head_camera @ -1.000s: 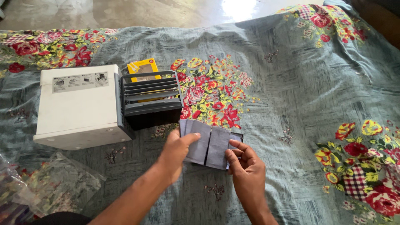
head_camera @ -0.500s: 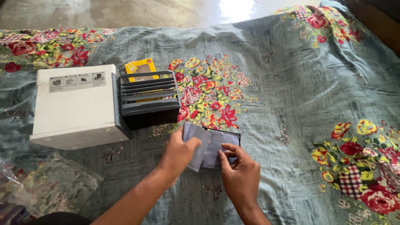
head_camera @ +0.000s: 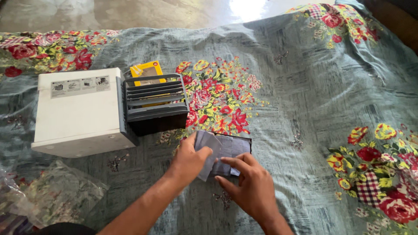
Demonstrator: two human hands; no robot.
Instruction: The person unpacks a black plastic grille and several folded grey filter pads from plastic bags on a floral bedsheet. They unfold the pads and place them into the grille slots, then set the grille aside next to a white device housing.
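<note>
Grey filter sheets (head_camera: pixel 213 152) lie on the floral bedspread (head_camera: pixel 305 100), just in front of the dark grille (head_camera: pixel 154 102) and white box (head_camera: pixel 78 111). Left hand (head_camera: pixel 188 160) pinches one sheet's edge; right hand (head_camera: pixel 248 187) presses fingertips (head_camera: pixel 224 162) flat on them, palm down.

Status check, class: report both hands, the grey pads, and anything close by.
Left hand grips grey pad. Right hand presses dark framed filter on floral bedsheet. White cooler unit, louvred grille nearby.
</note>
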